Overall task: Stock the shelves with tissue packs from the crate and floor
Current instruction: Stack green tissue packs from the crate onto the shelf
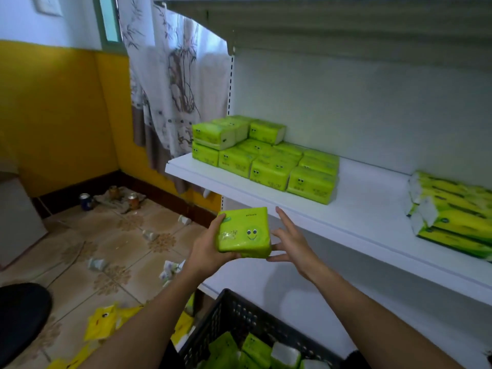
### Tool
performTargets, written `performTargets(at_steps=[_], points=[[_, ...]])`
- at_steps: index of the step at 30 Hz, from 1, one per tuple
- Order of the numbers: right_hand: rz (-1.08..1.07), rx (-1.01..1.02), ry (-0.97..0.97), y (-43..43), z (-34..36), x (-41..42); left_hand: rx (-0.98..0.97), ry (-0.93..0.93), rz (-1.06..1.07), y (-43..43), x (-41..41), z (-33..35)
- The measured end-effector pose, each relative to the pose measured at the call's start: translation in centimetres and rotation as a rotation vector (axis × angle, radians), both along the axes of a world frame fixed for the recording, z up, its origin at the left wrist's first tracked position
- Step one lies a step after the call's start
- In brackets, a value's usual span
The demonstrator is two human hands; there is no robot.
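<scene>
Gripped one green tissue pack (243, 233) in the left hand (210, 249), thumb hooked over the left edge, fingers curled underneath, smiley face turned toward the camera. Hovered at the pack's right edge with the right hand (292, 243), fingers straight and fanned out, curled round nothing; could not tell whether the lowest fingertips actually touched the wrapper. Caught the pack below and in front of the shelf (359, 209), close to its front lip, not yet on the board. Carried it with the longer side running roughly left to right between the two hands, much like the front row of the stack (266, 158) of matching green packs up on the shelf's left end. Looked like a lift up and forward from here: stack ahead and above, bare white board to its right, long yellow-green bundles (452, 214) well apart at the far right. Judged the left hand the carrier, the right hand the nearer one to that bare stretch and likely the guide. Spotted plenty left to do: more green packs down in the black crate (234, 315) under the arms, yellow packs (103, 323) scattered on the tiled floor (80, 249) at lower left. Needed clearance over the lip, probably, or risked snagging the bottom edge.
</scene>
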State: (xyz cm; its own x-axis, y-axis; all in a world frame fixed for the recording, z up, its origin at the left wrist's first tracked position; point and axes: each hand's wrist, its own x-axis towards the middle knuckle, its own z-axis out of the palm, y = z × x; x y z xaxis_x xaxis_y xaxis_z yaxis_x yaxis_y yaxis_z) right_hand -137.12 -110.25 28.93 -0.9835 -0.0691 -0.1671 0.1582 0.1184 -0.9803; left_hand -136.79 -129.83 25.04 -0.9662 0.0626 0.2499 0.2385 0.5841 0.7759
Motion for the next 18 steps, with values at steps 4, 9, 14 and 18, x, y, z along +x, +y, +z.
performTargets(at_steps=[4,9,14,18], points=[[0.06,0.189,0.192,-0.4,3.7,-1.4,-0.019,0.063,0.009,-0.3,-2.5,4.7],[0.027,0.644,0.6,0.2,7.5,-4.1,0.05,0.109,-0.001,0.6,-5.9,9.7],[-0.047,0.634,0.62,0.3,10.3,-7.8,0.113,0.144,0.002,1.4,-9.6,11.9],[-0.175,0.56,0.526,1.0,11.2,-11.4,0.104,0.135,0.053,1.4,-12.2,11.8]])
